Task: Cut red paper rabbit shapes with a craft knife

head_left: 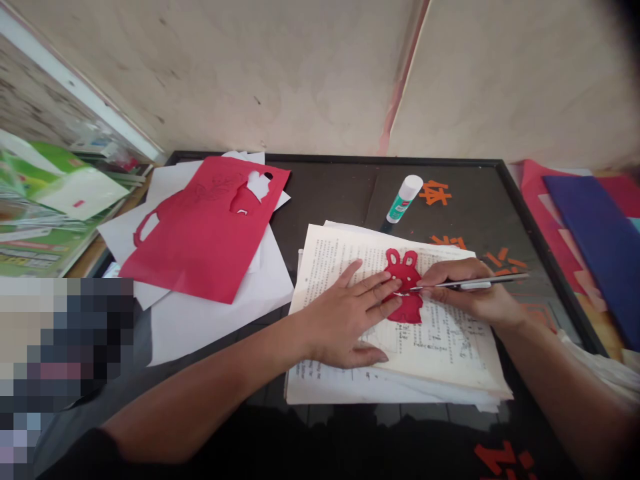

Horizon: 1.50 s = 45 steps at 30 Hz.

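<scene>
The left hand point(340, 320) lies spread flat against a red paper rabbit point(407, 310) on printed pages point(440, 353), while the right hand point(470, 293) grips a craft knife point(465, 284)

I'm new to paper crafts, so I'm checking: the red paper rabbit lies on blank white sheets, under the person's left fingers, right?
Not blank: the head view shows the red paper rabbit lying on printed pages of text, under the left hand's fingers.

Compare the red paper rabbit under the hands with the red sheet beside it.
The rabbit is far smaller than the sheet. It is a cut-out figure; the sheet is a rectangle with holes. It lies on printed pages, the sheet on white paper. Both are red.
</scene>
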Each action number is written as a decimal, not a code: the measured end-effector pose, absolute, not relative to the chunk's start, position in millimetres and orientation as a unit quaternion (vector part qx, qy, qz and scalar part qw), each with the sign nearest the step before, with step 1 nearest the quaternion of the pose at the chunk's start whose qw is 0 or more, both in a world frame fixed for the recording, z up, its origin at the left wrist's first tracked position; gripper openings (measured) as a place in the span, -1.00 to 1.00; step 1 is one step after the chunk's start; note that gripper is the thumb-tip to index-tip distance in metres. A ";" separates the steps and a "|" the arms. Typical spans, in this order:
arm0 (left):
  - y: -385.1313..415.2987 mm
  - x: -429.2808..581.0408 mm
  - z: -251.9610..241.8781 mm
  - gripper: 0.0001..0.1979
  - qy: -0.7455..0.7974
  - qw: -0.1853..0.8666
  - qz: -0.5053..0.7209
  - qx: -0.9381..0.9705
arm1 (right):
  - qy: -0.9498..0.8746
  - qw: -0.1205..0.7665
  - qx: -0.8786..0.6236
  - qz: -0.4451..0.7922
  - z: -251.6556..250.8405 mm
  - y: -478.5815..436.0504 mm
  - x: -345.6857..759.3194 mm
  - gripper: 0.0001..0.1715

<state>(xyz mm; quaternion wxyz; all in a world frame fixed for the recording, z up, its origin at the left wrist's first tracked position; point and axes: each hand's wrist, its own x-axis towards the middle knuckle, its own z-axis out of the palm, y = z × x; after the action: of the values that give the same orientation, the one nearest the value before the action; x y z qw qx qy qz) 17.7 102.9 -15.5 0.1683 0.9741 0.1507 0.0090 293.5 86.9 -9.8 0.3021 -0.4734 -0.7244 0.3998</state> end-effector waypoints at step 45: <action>101.2 16.7 -17.6 -0.23 0.148 0.137 0.039 0.979 | -0.689 0.377 -0.451 0.424 -15.1 86.9 302.3 -0.89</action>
<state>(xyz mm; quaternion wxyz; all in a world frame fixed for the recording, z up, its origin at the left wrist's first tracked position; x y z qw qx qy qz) 16.7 101.2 -17.6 0.1373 0.9787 0.1476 0.0392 302.3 86.9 -15.1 0.3774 -0.4508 -0.6891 0.4238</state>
